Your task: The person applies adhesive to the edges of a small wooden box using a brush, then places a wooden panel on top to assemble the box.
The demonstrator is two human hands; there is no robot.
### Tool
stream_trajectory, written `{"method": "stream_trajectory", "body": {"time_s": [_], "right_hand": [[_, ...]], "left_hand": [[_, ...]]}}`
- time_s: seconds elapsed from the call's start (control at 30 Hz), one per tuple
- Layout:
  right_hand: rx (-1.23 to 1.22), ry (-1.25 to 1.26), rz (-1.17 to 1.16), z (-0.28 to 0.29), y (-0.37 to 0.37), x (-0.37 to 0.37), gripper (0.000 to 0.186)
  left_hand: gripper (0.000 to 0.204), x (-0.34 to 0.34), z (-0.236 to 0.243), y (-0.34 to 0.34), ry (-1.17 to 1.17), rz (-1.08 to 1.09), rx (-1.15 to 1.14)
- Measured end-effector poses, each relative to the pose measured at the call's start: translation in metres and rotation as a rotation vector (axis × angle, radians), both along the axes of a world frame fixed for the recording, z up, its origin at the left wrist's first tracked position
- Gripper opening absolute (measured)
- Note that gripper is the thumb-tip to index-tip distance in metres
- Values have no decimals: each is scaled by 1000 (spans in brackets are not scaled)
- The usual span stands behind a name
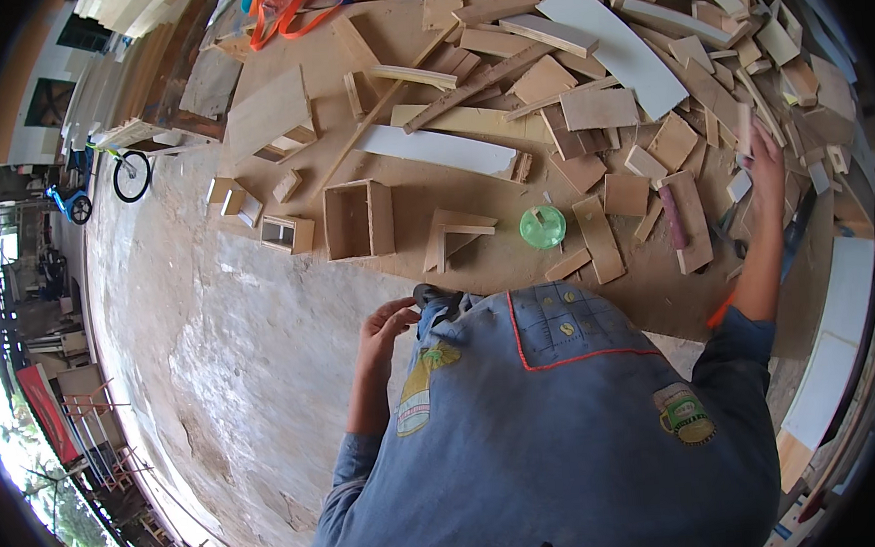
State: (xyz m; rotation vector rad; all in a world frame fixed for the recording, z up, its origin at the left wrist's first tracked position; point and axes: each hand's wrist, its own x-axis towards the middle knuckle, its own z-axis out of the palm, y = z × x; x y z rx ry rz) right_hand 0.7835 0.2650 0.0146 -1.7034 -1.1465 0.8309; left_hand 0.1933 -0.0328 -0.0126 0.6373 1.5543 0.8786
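"Pinkish wood: where is the block (745, 129)?"

"Right side of the surface (660, 305), amid the heaped offcuts. The right hand (769, 168) is at it."

"State of those fingers?"

"Extended and close together along the block's right side, seemingly touching it. The thumb side is too small to read, so whether they pinch it cannot be told. Nor can it be told whether the block is clear of the heap."

"Axis?"

"Long axis runs away from the person, roughly in line with the fingers. The block lies just to the left of them, its far end level with or slightly beyond the fingertips. Right hand nearer by far; the left is well apart, across the body."

"Left hand (388, 322), then?"

"Beside the near edge of the surface, fingers bent, next to a black item (439, 298) at the person's front. Contact or pinch: cannot tell."

"Neighbours of the right hand?"

"A white offcut (739, 187) to the near left of it. Further left, a purplish stick (673, 219) on a plank (694, 233). Beyond the block and to its left, a long white board (626, 51) slants over other pieces."

"And mid-surface?"

"A green dish (543, 227), with an open box (386, 221) to its left."
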Motion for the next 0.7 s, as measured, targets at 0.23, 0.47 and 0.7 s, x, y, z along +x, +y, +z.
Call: {"method": "stream_trajectory", "body": {"time_s": [0.23,0.47,0.7], "right_hand": [[-151,213,1037,84,-80,-302,33],[43,22,1143,83,-115,-427,20],[176,94,972,71,-133,-479,13]], "left_hand": [[32,-9,81,63,135,27,551],[23,-41,70,100,326,-132,663],[10,-99,53,108,87,-80,613]]}}
